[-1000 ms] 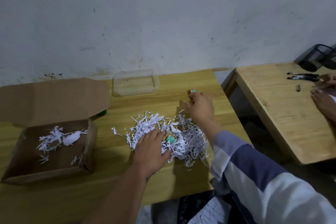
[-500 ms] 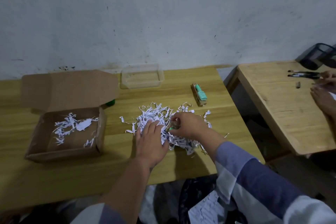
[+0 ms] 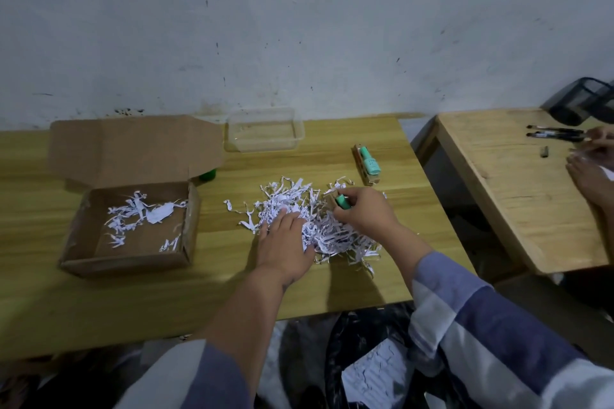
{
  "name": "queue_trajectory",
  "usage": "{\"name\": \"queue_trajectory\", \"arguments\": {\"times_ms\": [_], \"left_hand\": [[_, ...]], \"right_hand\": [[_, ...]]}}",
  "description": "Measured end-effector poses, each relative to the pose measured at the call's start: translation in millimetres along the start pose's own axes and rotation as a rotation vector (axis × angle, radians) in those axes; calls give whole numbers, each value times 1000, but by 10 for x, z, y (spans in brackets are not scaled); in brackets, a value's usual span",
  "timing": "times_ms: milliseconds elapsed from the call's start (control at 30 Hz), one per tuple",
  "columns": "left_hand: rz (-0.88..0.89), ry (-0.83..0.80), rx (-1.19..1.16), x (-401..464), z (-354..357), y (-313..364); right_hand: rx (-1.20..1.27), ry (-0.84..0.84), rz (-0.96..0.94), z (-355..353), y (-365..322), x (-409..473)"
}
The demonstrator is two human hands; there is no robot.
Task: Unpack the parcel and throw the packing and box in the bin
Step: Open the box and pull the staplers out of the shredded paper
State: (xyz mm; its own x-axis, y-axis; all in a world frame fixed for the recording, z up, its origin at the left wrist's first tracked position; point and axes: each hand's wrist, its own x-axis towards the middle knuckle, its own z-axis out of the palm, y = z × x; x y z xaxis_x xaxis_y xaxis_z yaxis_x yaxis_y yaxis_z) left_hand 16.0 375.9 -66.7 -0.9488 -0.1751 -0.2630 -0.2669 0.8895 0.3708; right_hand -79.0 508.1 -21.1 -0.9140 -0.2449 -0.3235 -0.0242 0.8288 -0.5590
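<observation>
Table: wooden; carries all items below.
Box: open, lid flap back, at table left; a few paper scraps remain inside.
Shredded paper: loose heap at table centre, apart from the box.
Left hand: flat on the heap's near-left side, fingers straight, gripping nothing.
Right hand: at the heap's right edge, fingers curled round a small green item.
Second green item: lying beyond the heap, near the clear tray.
Step in hand: judged to be picking goods out of the packing.
Next move: probably set this item aside, then gather paper and box for the bin; the bin itself is not clearly identifiable.
</observation>
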Motion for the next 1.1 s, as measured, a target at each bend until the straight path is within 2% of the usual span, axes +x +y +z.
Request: {"name": "queue_trajectory", "arguments": {"times_ms": [100,267,367,467,667,800,933,1033,1100], "left_hand": [[-11,-12,-39,-5,-24,39],[54,240,-131,-15,-52,140],[84,185,-121,63,-54,251],[43,177,-144,124,-30,346],[9,183,-213,116,-2,364],[-10,136,-289,103,-10,354],[48,96,-315,171,-11,296],[42,70,-263,224,-31,268],[46,85,-201,237,-40,256]], "right_hand": [[122,41,-1,63,36,-22],[357,46,-20,14,18,-137],[449,55,-51,-43,-9,-180],[481,39,-75,-54,-35,-205],[244,103,-47,57,23,-137],[309,104,-37,25,23,-134],[379,27,-63,-9,46,-164],[502,-38,-50,-3,86,-170],[557,-10,-71,-6,83,-147]]}}
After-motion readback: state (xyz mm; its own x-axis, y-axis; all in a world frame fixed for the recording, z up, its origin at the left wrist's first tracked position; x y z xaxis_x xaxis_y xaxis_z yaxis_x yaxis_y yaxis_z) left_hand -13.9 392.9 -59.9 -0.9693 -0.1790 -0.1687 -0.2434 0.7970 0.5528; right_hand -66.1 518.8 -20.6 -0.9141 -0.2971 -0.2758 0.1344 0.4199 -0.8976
